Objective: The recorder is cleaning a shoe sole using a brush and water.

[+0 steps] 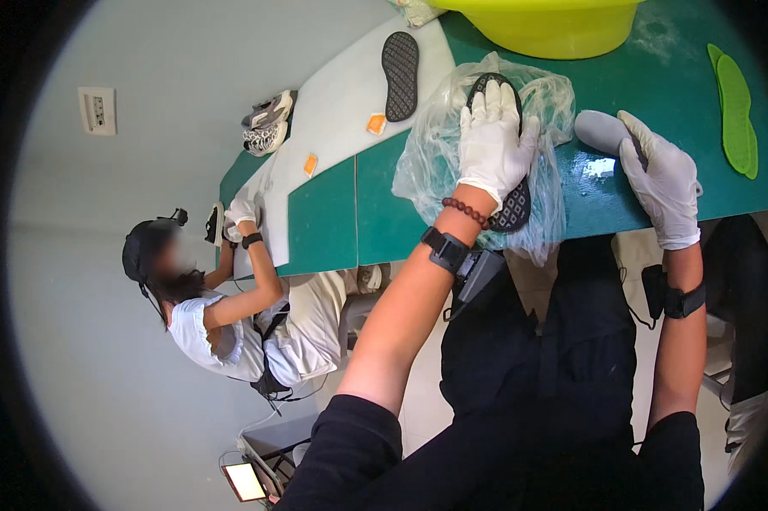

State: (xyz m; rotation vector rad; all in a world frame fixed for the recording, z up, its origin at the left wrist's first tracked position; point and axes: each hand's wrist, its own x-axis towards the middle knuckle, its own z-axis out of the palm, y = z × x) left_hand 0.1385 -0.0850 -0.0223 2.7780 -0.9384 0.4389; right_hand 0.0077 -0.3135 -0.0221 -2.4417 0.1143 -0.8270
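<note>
- One left hand (pixel 494 152), gloved, fingers extended, lies flat on a black sole (pixel 512 211), upper centre of the frame, atop one clear bag (pixel 429 155).
- One right hand (pixel 663 183), also gloved, grips one grey object (pixel 598 132), right of centre.
- A second sole (pixel 400 77) lies on a white sheet (pixel 337 106), top centre.
- Two orange packets (pixel 376 123) sit left of the bag.
- Two green insoles (pixel 736 115) overlap, upper right.
- One yellow basin (pixel 546 32) stands at the top edge.

Bright, even indoor light; white glare patch on green bench (pixel 584 209); straight edges bow, rim vignettes black.
</note>
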